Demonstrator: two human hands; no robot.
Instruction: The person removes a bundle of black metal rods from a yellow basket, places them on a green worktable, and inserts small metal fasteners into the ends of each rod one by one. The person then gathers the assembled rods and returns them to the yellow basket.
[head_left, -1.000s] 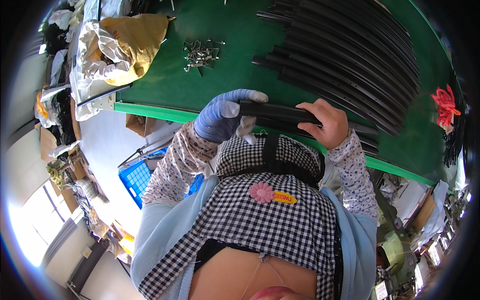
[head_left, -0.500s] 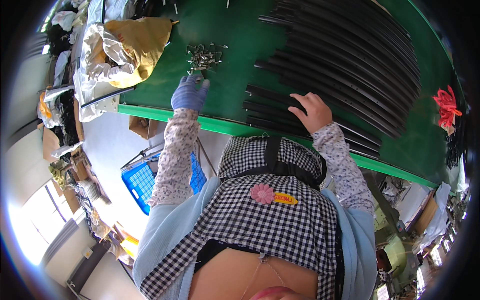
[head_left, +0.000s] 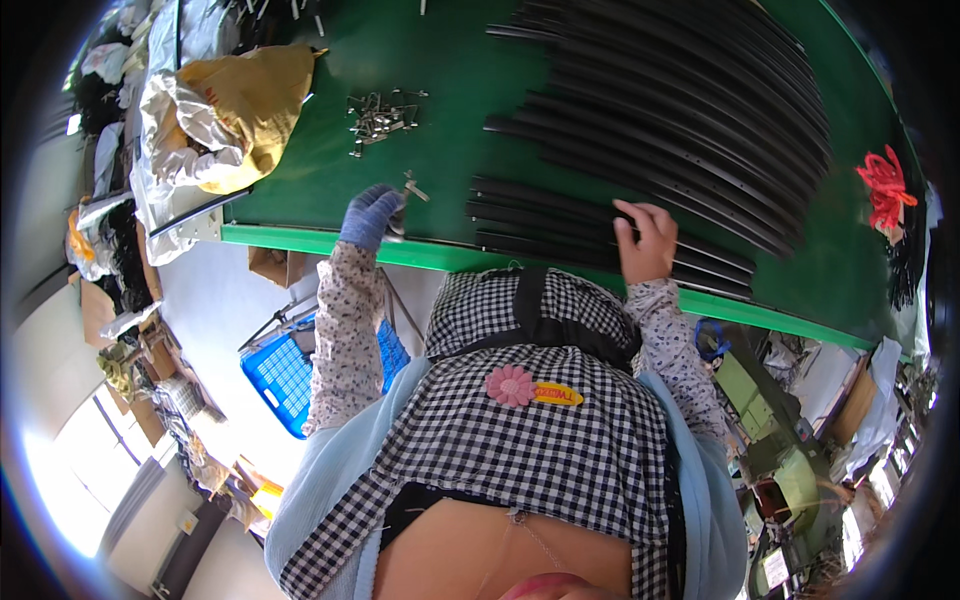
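Note:
My left hand, in a blue glove, is near the front edge of the green table and pinches a small metal clip. A loose pile of the same metal clips lies farther out on the table. My right hand, bare, rests with its fingers closed over the nearest of the long black strips, close to the table edge. A large stack of curved black strips fills the table's right side.
A crumpled yellow and silver bag lies at the table's left end. A red bundle sits at the far right. Below the table edge stand a blue crate and green machinery. My checked apron fills the lower middle.
Both hands held a black strip near my chest. My left hand then reached out to the clip pile and came back with a clip; my right hand laid the strip on the table.

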